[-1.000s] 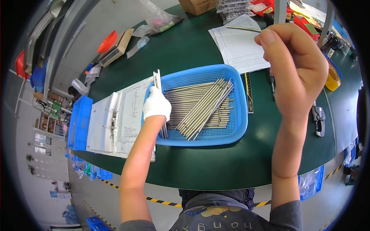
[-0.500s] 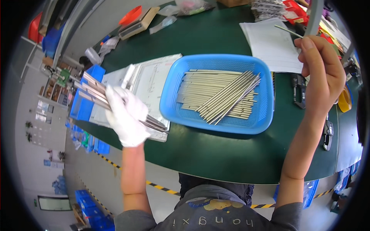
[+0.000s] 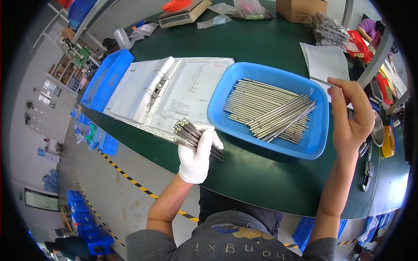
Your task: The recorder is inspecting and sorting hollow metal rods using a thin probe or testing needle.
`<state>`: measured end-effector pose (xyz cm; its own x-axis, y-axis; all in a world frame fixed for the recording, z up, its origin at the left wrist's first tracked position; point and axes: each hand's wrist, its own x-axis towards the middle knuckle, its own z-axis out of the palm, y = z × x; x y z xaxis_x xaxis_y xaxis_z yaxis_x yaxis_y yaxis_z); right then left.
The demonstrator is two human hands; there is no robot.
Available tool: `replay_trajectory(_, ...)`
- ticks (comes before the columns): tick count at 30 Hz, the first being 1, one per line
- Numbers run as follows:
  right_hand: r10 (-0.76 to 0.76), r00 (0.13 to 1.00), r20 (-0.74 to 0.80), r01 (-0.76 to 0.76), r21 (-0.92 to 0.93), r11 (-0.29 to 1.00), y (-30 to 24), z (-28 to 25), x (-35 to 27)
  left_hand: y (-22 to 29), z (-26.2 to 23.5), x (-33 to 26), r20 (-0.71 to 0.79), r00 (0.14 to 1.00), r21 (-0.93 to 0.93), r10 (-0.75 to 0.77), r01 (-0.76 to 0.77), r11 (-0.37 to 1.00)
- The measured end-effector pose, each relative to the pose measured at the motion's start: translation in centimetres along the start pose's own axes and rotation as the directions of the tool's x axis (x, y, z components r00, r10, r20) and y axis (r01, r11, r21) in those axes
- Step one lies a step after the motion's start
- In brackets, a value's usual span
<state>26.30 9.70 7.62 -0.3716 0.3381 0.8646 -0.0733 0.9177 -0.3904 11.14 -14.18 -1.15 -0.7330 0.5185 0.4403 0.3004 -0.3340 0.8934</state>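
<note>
My left hand [image 3: 194,158], in a white glove, is closed around a bundle of thin metal rods [image 3: 184,130]. Their ends point up and away, in front of the near edge of an open binder [image 3: 191,93]. Bare, my right hand [image 3: 355,119] pinches a single metal rod [image 3: 321,81] between thumb and fingers, beside the right rim of a blue perforated basket [image 3: 213,102]. Inside the basket lies a layer of similar rods [image 3: 248,96], with a slanted pile of more rods [image 3: 283,118] across it.
An empty-looking blue bin [image 3: 109,80] sits left of the binder. Paper sheets [image 3: 324,58], bagged metal parts [image 3: 328,30] and a cardboard box [image 3: 300,9] are at the far right. A caliper-like tool [image 3: 368,169] and yellow tape roll [image 3: 387,143] lie right. Another person [image 3: 369,29] is beyond.
My left hand has swung right and nearer with the rods, now tilted with their ends up. My right hand has come lower, still pinching its rod. The whole view has shifted.
</note>
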Motion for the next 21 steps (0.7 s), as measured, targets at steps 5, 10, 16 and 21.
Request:
replay_trajectory(5, -0.001, 0.996, 0.087, 0.003, -0.028, 1.0, -0.5, 0.9, -0.6, -0.9, -2.4, 0.4, -0.166, 0.932, -0.234, -0.324, 0.282, 0.931)
replay_trajectory(10, -0.084, 0.957, 0.278, 0.067, 0.069, 0.995, -2.1, 3.6, -2.1, -3.9, -3.6, 0.0, -0.096, 0.673, -0.564, -0.733, 0.57, 0.598)
replay_trajectory(16, -0.109, 0.869, 0.483, 0.021, 0.183, 0.983, -4.9, 9.7, -4.1, -5.0, -3.3, -1.8, 0.055, 0.743, -0.644, -0.667, 0.537, 0.545)
replay_trajectory(21, -0.246, 0.792, 0.558, 0.131, 0.238, 0.962, -6.5, 15.4, -3.6, -4.1, -2.8, -1.9, 0.004, 0.741, -0.684, -0.671, 0.492, 0.539)
